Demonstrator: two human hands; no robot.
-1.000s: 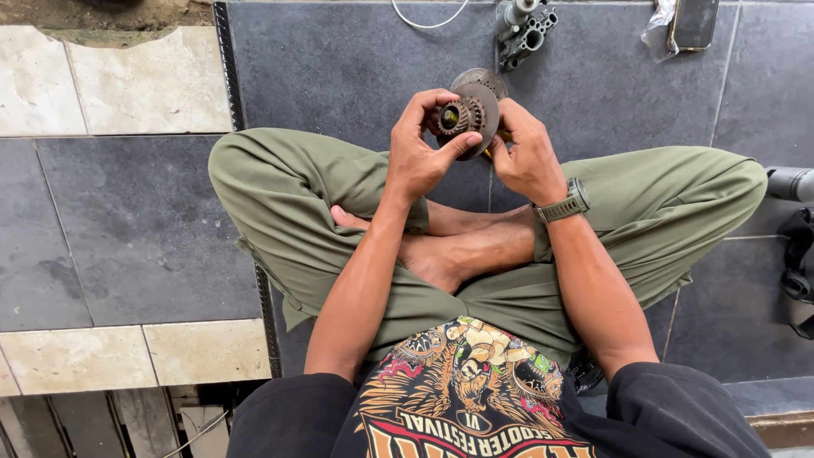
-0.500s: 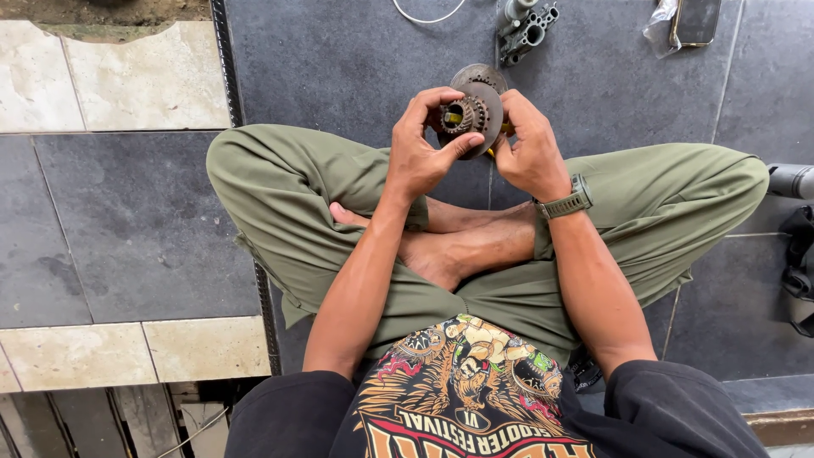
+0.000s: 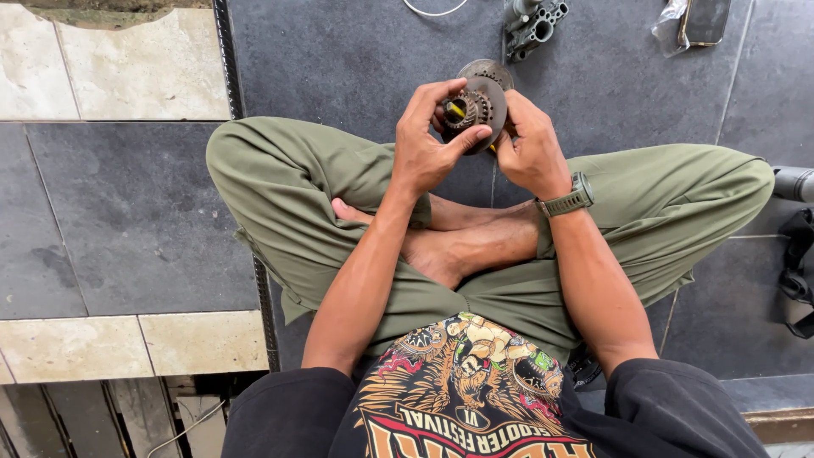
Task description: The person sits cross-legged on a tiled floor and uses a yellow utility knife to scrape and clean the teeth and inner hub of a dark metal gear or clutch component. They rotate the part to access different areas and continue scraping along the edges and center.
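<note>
1. Compared with a second ago, almost nothing has changed: the gear part [image 3: 475, 108] is at the same place, upper centre of the frame, above the crossed legs. I judge the work on it is fine and slow, not a big move.
2. My left hand [image 3: 428, 144] is closed on the gear part, thumb on its lower rim and fingers over the top.
3. My right hand [image 3: 530, 148] is also closed on it, from the right side and behind. A small yellow piece shows in the middle of the part.
4. The floor [image 3: 339, 59] is of dark grey tiles, with pale tiles at the left.
5. A metal casting [image 3: 534, 21] lies at the top, a phone [image 3: 704, 19] at the upper right, well apart.
</note>
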